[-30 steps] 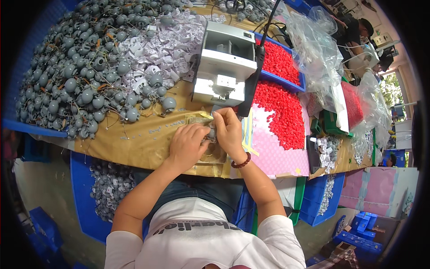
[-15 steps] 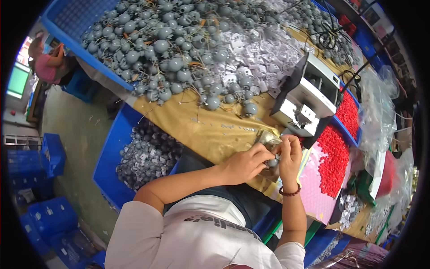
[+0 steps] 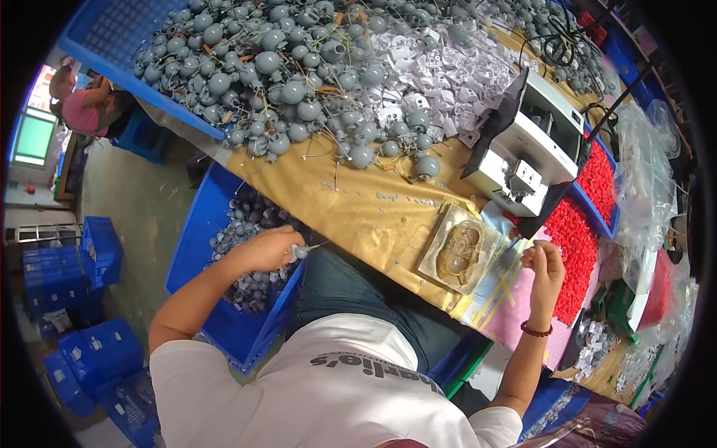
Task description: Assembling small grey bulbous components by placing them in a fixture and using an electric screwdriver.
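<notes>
My left hand is closed on a small grey round plastic part with a thin pointed piece sticking out. It hangs over a blue bin that holds many similar grey parts. On the right, my right hand is raised over the edge of the pink sheet, beside a heap of small red pieces. Its fingers are curled together; what they hold, if anything, is too small to make out. Between my hands a square metal mould block with a rounded hollow lies on the brown-covered table.
A large heap of grey round parts and white plastic pieces covers the far table. A white boxy machine stands behind the block, with black cables farther back. Blue crates stand on the floor at left, where another person sits.
My hands have parted from over the mould block, uncovering it. My left hand has swung left to the blue bin with the grey part; my right hand has moved right toward the red pieces.
</notes>
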`<state>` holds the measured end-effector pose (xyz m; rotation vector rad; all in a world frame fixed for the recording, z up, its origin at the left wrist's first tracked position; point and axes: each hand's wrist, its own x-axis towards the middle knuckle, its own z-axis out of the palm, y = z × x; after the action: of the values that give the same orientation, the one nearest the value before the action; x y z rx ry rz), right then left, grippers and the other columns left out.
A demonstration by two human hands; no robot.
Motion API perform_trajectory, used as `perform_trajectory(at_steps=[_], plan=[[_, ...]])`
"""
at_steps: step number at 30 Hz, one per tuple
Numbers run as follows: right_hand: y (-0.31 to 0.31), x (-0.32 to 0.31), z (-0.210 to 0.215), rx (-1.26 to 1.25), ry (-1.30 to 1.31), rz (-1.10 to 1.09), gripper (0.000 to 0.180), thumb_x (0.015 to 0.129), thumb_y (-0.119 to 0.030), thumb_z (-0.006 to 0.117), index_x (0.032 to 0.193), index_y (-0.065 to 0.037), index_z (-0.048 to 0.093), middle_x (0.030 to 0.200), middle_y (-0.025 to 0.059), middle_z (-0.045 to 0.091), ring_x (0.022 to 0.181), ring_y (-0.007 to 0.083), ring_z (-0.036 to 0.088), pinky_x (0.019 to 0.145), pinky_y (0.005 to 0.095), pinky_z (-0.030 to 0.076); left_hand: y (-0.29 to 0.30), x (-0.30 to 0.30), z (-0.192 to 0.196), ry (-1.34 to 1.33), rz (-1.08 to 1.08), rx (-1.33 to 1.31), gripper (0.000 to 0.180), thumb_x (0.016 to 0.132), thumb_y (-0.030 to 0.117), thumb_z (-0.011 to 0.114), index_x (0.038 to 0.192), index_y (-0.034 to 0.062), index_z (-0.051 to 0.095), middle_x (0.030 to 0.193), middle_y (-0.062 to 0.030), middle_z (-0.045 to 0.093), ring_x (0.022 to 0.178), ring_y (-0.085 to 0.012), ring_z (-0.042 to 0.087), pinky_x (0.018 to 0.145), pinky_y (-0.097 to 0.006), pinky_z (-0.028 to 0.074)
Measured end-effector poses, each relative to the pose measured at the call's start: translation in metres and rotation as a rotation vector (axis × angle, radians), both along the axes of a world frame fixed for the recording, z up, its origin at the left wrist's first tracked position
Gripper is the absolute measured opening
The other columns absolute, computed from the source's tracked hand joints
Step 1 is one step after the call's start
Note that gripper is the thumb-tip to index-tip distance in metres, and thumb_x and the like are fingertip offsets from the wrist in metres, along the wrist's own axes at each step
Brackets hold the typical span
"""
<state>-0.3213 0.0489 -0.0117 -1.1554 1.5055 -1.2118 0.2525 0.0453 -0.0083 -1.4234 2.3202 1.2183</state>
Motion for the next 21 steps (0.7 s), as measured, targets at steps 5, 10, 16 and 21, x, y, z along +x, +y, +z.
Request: perform_trajectory(at_steps=[5, 10, 16, 21], plan=[[0.001, -0.03, -0.009, -0.145, 0.536, -0.1, 0.016, 0.1, -0.008, 0.061, 0.114, 0.0, 0.065, 0.099, 0.0098, 0.069, 0.087, 0.0188, 0.065, 0.077, 0.0312, 0.052, -0.018, -0.015, 0.012, 0.042, -0.076, 0.07, 0.032, 0.086, 0.006, 0.069, 0.118, 0.002, 0.066, 0.114, -0.015, 0.068, 0.108, -0.0345, 0.065, 0.094, -0.04, 0.053], [-0.007, -0.044, -0.006, -0.173, 1.248, -0.044, 0.028, 0.091, -0.003, 0.065, 0.12, -0.003, 0.065, 0.117, 0.0178, 0.064, 0.107, 0.0361, 0.062, 0.089, 0.0431, 0.052, -0.058, -0.103, 0.063, 0.327, 0.025, -0.133, 0.019, 0.092, 0.012, 0.066, 0.109, 0.002, 0.067, 0.099, -0.0137, 0.068, 0.09, -0.0354, 0.066, 0.081, -0.042, 0.054], [-0.021, -0.056, -0.017, -0.189, 1.266, -0.026, 0.024, 0.088, -0.002, 0.064, 0.111, -0.004, 0.068, 0.106, 0.0187, 0.063, 0.099, 0.0378, 0.062, 0.083, 0.0458, 0.053, -0.156, -0.201, 0.045, 0.452, 0.05, -0.944, 0.019, 0.085, 0.009, 0.07, 0.104, 0.0048, 0.068, 0.099, -0.0124, 0.063, 0.099, -0.0338, 0.06, 0.085, -0.044, 0.051], [-0.034, -0.059, -0.019, -0.146, 1.265, -0.085, 0.013, 0.089, -0.006, 0.063, 0.101, -0.004, 0.068, 0.096, 0.0185, 0.064, 0.09, 0.0376, 0.064, 0.076, 0.0473, 0.053, -0.214, -0.255, 0.022, 0.117, 0.053, -1.079, 0.027, 0.078, 0.008, 0.072, 0.106, 0.0069, 0.068, 0.103, -0.0112, 0.064, 0.105, -0.0327, 0.059, 0.084, -0.046, 0.051]])
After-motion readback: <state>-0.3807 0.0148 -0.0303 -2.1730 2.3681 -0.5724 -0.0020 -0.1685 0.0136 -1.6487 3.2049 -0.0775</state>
